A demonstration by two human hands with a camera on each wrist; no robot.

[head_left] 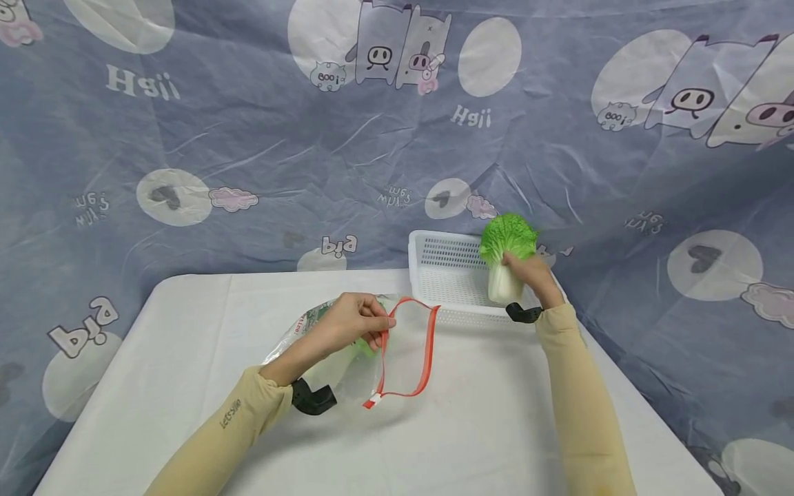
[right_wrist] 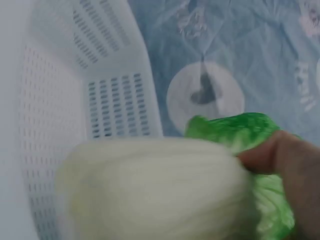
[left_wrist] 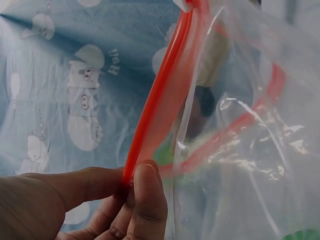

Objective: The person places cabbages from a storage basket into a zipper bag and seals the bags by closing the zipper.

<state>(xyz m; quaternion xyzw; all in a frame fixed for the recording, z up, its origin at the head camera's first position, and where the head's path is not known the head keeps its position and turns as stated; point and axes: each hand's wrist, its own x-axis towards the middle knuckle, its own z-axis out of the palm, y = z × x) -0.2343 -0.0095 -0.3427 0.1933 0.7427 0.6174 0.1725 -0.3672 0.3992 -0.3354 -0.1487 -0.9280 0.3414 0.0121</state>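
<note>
Over the right part of a white perforated basket, my right hand grips a napa cabbage with a green leafy top and a pale stalk. Its leaves point up and away in the head view. The right wrist view shows the thumb pressed against the cabbage near the leaves. My left hand pinches the red zip edge of a clear plastic bag between thumb and finger. The bag's mouth stands open towards the right. Something green shows through the bag, partly hidden by the hand.
A white-covered table carries the basket at its back right edge. Behind it hangs a blue-grey cloth printed with cartoon pigs. The red zip slider end hangs low at the bag's mouth.
</note>
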